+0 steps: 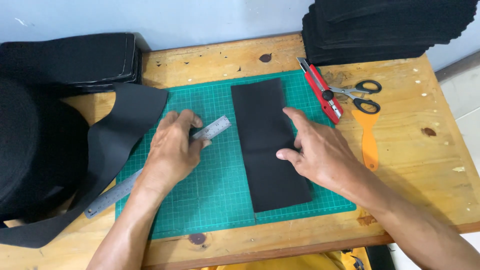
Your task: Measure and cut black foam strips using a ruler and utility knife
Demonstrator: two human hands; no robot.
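A long black rectangular sheet (262, 125) lies lengthwise on a green cutting mat (215, 185). My right hand (315, 150) rests on the sheet's right edge, with the index finger and thumb pressing on the black surface. My left hand (172, 150) lies on a steel ruler (107, 195) that runs diagonally across the mat's left side, fingers curled over it near its upper end.
A red utility knife (320, 90), black-handled scissors (362, 95) and an orange scraper (369, 137) lie right of the mat on the wooden table (415, 165). Stacks of black sheets (380, 27) sit at the back right and back left (75, 60). A wide black strip (115, 135) curls from a roll at left.
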